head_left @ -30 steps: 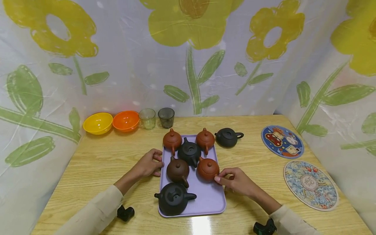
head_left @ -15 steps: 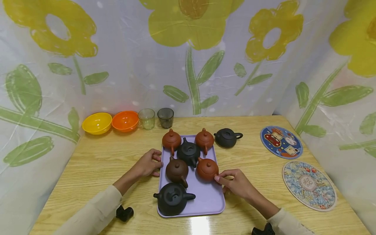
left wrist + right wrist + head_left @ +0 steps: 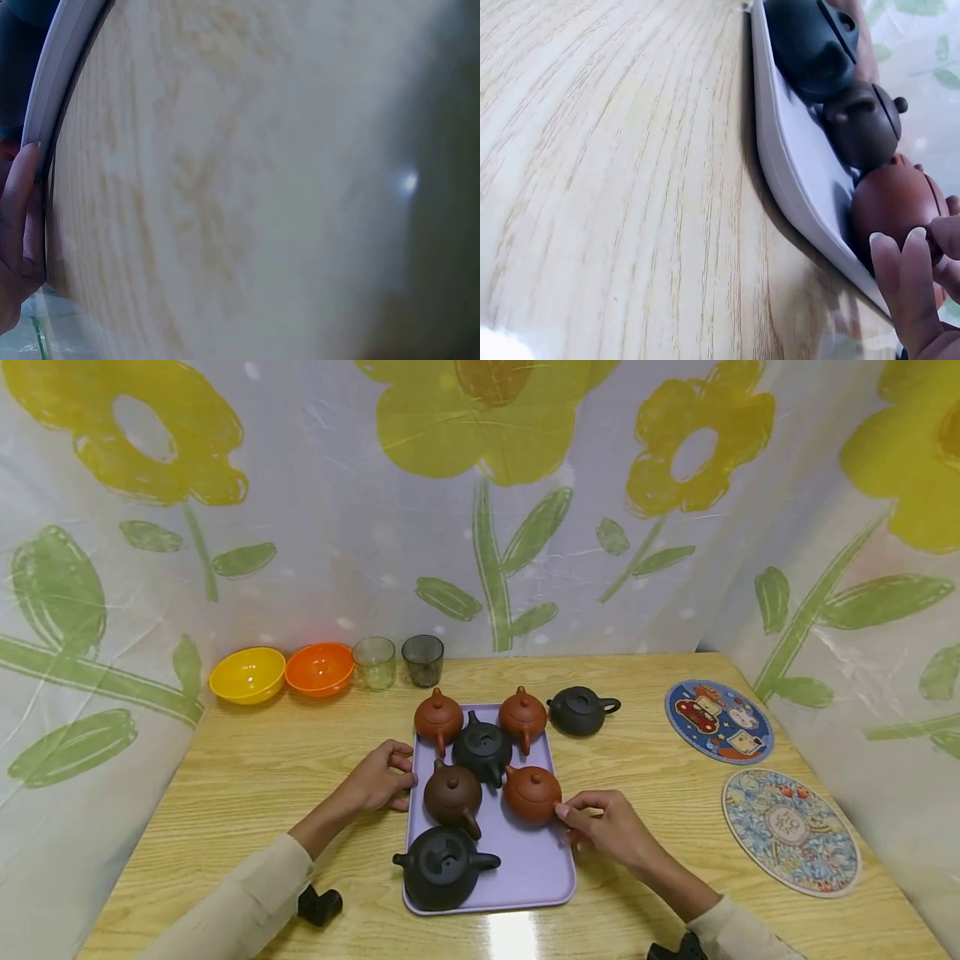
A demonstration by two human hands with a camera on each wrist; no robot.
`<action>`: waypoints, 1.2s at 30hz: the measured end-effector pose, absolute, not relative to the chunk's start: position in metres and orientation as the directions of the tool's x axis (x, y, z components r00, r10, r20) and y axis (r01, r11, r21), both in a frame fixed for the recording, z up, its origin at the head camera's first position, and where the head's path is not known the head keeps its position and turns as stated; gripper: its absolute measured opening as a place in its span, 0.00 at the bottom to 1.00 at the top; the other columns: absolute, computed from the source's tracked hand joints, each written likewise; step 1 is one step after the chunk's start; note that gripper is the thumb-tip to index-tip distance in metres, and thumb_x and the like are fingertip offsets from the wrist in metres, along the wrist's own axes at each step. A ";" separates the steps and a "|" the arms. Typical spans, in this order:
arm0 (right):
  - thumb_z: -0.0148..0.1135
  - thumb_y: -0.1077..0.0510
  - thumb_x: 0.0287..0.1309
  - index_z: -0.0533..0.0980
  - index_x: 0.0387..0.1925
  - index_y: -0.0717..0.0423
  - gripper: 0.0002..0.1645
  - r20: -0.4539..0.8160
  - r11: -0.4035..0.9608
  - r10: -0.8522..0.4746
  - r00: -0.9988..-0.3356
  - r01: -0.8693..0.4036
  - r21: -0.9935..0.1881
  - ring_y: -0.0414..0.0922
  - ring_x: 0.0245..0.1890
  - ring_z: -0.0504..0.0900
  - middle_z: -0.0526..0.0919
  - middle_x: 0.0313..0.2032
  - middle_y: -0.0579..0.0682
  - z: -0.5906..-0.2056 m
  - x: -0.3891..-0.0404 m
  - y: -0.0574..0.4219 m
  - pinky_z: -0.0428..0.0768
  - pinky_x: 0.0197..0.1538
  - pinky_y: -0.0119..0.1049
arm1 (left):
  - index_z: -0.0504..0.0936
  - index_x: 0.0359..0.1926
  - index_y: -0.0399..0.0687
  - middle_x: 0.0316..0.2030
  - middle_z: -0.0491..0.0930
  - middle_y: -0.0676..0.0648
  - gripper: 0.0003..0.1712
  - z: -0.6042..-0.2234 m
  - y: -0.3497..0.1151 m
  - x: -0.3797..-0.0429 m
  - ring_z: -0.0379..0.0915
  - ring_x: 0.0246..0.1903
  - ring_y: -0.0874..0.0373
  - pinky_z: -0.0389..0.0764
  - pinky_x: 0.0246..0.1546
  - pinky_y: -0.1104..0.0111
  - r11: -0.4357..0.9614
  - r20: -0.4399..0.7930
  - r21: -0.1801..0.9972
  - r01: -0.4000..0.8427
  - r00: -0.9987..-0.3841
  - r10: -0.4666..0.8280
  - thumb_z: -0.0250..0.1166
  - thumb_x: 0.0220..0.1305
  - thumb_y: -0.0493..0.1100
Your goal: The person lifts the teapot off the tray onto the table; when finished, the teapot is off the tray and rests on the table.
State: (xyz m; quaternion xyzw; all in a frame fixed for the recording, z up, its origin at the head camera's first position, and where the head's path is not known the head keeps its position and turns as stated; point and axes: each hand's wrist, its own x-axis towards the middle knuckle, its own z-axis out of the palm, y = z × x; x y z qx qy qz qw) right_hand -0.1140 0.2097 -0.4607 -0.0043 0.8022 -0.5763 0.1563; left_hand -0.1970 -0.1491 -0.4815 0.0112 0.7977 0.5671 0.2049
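Observation:
My left hand [image 3: 384, 779] holds the left rim of a lilac tray [image 3: 517, 868]; in the left wrist view its thumb lies against that rim. My right hand [image 3: 611, 828] pinches the handle of a reddish clay teapot [image 3: 533, 795] at the tray's right side. In the right wrist view, fingertips [image 3: 886, 259] are beside this teapot's body. A dark brown teapot [image 3: 452, 794] stands to its left. Nearest the tray's front is a large black teapot [image 3: 441, 868]. Farther back stand another black teapot [image 3: 482, 747] and two reddish teapots, one left [image 3: 438, 718] and one right [image 3: 522, 717].
Behind the tray's right corner stands a separate black teapot [image 3: 580, 711]. A yellow bowl [image 3: 247, 677], an orange bowl [image 3: 320, 670], a clear glass [image 3: 374, 663] and a grey glass [image 3: 423, 662] line the back left. Two round mats, blue [image 3: 718, 722] and floral [image 3: 791, 832], lie at right.
The reddish teapot in my right hand has shifted slightly to the right, and the hand has moved with it. My left hand stays at the tray's rim.

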 end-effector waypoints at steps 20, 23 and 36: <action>0.66 0.55 0.65 0.83 0.41 0.67 0.16 -0.215 0.352 -0.287 -0.934 0.106 -0.930 0.50 0.30 0.87 0.86 0.39 0.66 -0.441 -0.115 0.227 0.88 0.32 0.43 | 0.63 0.64 0.33 0.50 0.69 0.35 0.29 -0.482 -0.150 -0.198 0.77 0.37 0.55 0.88 0.28 0.61 0.355 -0.309 0.911 -0.209 -0.916 0.254 0.62 0.65 0.31; 0.65 0.54 0.65 0.83 0.42 0.66 0.16 -0.210 0.373 -0.301 -0.930 0.088 -0.924 0.53 0.33 0.87 0.86 0.42 0.65 -0.435 -0.117 0.232 0.88 0.33 0.44 | 0.63 0.64 0.33 0.50 0.69 0.35 0.29 -0.481 -0.149 -0.198 0.77 0.36 0.55 0.88 0.28 0.61 0.357 -0.309 0.910 -0.210 -0.917 0.251 0.62 0.65 0.31; 0.64 0.52 0.66 0.84 0.39 0.61 0.14 -0.252 0.470 -0.405 -0.879 0.036 -0.882 0.56 0.33 0.84 0.84 0.39 0.66 -0.417 -0.132 0.256 0.87 0.35 0.47 | 0.63 0.64 0.34 0.49 0.69 0.36 0.29 -0.483 -0.149 -0.198 0.77 0.36 0.55 0.88 0.28 0.61 0.356 -0.307 0.911 -0.208 -0.919 0.248 0.62 0.65 0.31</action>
